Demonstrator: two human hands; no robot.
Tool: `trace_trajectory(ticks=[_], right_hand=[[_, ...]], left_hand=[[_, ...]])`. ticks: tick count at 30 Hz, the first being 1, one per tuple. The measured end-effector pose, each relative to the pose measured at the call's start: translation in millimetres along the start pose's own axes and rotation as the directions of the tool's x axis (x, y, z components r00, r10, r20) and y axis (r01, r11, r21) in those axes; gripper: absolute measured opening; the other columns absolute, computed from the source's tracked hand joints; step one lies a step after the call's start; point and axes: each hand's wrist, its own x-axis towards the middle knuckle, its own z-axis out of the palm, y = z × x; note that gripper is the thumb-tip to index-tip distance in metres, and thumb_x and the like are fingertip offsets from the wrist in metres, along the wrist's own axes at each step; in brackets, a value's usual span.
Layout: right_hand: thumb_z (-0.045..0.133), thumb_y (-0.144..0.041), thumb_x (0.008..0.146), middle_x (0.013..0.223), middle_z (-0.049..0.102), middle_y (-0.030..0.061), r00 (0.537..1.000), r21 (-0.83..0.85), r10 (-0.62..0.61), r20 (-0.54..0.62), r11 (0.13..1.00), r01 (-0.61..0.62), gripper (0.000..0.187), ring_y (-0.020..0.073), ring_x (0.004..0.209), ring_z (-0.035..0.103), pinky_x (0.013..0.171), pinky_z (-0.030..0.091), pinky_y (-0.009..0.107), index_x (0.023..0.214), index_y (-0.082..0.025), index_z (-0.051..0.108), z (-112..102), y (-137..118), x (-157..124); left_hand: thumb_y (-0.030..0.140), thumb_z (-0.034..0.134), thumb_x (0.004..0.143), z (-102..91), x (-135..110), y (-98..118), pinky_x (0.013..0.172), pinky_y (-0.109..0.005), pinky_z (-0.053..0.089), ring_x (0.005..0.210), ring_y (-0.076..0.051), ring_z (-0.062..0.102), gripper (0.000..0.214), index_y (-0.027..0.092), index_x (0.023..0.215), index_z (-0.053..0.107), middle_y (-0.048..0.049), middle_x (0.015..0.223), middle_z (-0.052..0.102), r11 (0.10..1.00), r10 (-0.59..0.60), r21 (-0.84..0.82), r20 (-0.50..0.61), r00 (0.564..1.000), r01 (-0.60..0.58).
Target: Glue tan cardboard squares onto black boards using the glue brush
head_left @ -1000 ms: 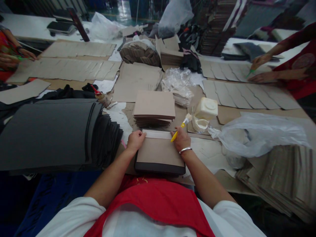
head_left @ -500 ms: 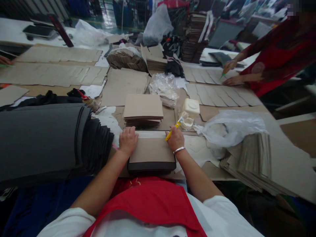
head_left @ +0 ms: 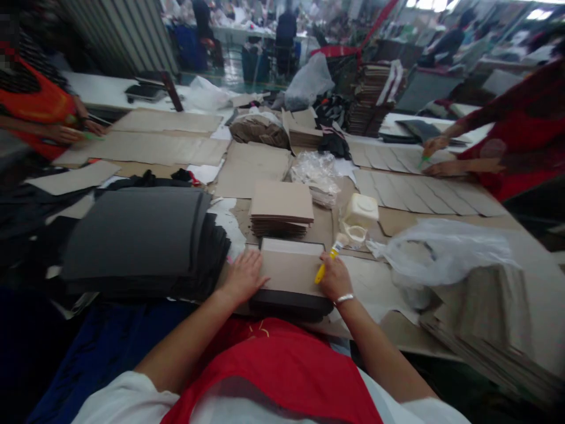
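Note:
A tan cardboard panel (head_left: 286, 271) lies in front of me on a dark sheet (head_left: 291, 301), whose dark edges show at the far and near sides. A pale strip runs along the panel's far side. My left hand (head_left: 248, 272) rests on the panel's left edge, fingers stretched and thumb apart. In my right hand (head_left: 335, 278) is a yellow-handled paintbrush (head_left: 325, 265), bristles pointing away; this hand sits at the panel's right edge. Just beyond the bristles stands a cream plastic container (head_left: 362, 210) with a round opening.
A stack of tan boards (head_left: 282, 203) stands behind the panel. Dark grey sheets (head_left: 136, 235) are piled at left. To the right, a clear plastic bag (head_left: 445, 247) lies by grey boards (head_left: 481, 306). Two co-workers work over rows of overlapping boards (head_left: 424, 188) on either side.
The head view has swung left and up, bringing a co-worker at left into view. My left hand has gone from curled at the panel's far left corner to flat on its left edge.

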Motion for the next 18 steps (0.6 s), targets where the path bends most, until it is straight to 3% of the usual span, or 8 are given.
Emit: trace_trajectory(ticks=[2, 4, 5, 7, 9, 10, 13, 18], right_hand=[[0.042, -0.009, 0.075, 0.111, 0.062, 0.0142, 0.990, 0.056, -0.044, -0.132, 0.997, 0.052, 0.033, 0.0244, 0.102, 0.057, 0.090, 0.045, 0.043, 0.105, -0.016, 0.052, -2, -2, -3], [0.045, -0.020, 0.080, 0.113, 0.061, 0.0146, 0.978, 0.129, -0.054, -0.204, 0.988, 0.081, 0.031, 0.0261, 0.101, 0.058, 0.086, 0.048, 0.042, 0.111, -0.017, 0.050, -3, -11, -1], [0.046, -0.025, 0.082, 0.114, 0.061, 0.0142, 0.975, 0.165, -0.051, -0.217, 0.982, 0.088, 0.032, 0.0262, 0.098, 0.060, 0.083, 0.049, 0.042, 0.113, -0.018, 0.049, -5, -19, 2], [0.047, -0.032, 0.084, 0.115, 0.061, 0.0128, 0.973, 0.235, -0.067, -0.219, 0.965, 0.119, 0.032, 0.0258, 0.095, 0.062, 0.080, 0.051, 0.041, 0.114, -0.020, 0.047, -11, -41, 10], [0.046, -0.034, 0.085, 0.113, 0.062, 0.0113, 0.970, 0.300, -0.116, -0.215, 0.937, 0.179, 0.029, 0.0245, 0.093, 0.064, 0.079, 0.052, 0.040, 0.112, -0.022, 0.047, -20, -68, 18], [0.046, -0.034, 0.086, 0.112, 0.063, 0.0106, 0.967, 0.330, -0.142, -0.211, 0.921, 0.207, 0.027, 0.0237, 0.093, 0.065, 0.079, 0.052, 0.039, 0.111, -0.023, 0.047, -24, -82, 22], [0.047, -0.032, 0.087, 0.109, 0.065, 0.0087, 0.957, 0.422, -0.203, -0.206, 0.864, 0.275, 0.023, 0.0210, 0.092, 0.065, 0.079, 0.053, 0.036, 0.108, -0.022, 0.047, -33, -119, 31], [0.051, -0.027, 0.086, 0.106, 0.066, 0.0069, 0.950, 0.568, -0.233, -0.209, 0.762, 0.312, 0.021, 0.0182, 0.092, 0.065, 0.079, 0.054, 0.033, 0.106, -0.023, 0.048, -42, -151, 37]], left_hand=[[0.035, 0.049, 0.086, -23.0, -32, -4, 0.102, -0.040, 0.039, 0.117, -0.024, 0.052, 0.036, 0.015, 0.114, 0.059, -0.0134, 0.120, 0.061, 0.989, 0.134, -0.045, -0.184, 0.974, -0.144], [0.031, 0.049, 0.087, -49.6, -62, -16, 0.099, -0.036, 0.043, 0.109, -0.019, 0.057, 0.025, 0.021, 0.105, 0.063, -0.0083, 0.108, 0.067, 0.979, 0.191, 0.006, -0.371, 0.909, -0.203], [0.032, 0.051, 0.086, -64.3, -76, -25, 0.099, -0.036, 0.042, 0.108, -0.019, 0.057, 0.023, 0.022, 0.102, 0.063, -0.0075, 0.106, 0.067, 0.985, 0.172, 0.058, -0.446, 0.878, -0.163], [0.039, 0.057, 0.082, -94.7, -97, -51, 0.102, -0.041, 0.039, 0.115, -0.024, 0.052, 0.031, 0.021, 0.107, 0.061, -0.0098, 0.113, 0.064, 0.987, 0.062, 0.158, -0.544, 0.837, 0.030], [0.048, 0.061, 0.077, -120.9, -109, -79, 0.105, -0.048, 0.033, 0.124, -0.030, 0.043, 0.055, 0.017, 0.122, 0.053, -0.0141, 0.127, 0.054, 0.955, -0.052, 0.220, -0.540, 0.840, 0.200], [0.050, 0.062, 0.075, -130.8, -111, -91, 0.105, -0.049, 0.032, 0.125, -0.031, 0.042, 0.063, 0.016, 0.127, 0.049, -0.0153, 0.130, 0.052, 0.943, -0.076, 0.243, -0.507, 0.859, 0.227], [0.050, 0.063, 0.074, -147.4, -112, -113, 0.099, -0.047, 0.038, 0.116, -0.030, 0.049, 0.071, 0.016, 0.133, 0.042, -0.0159, 0.125, 0.055, 0.942, -0.054, 0.282, -0.402, 0.914, 0.180], [0.045, 0.066, 0.074, -163.3, -108, -117, 0.091, -0.042, 0.045, 0.103, -0.027, 0.055, 0.067, 0.015, 0.130, 0.046, -0.0143, 0.112, 0.061, 0.954, 0.034, 0.293, -0.331, 0.943, 0.069]])
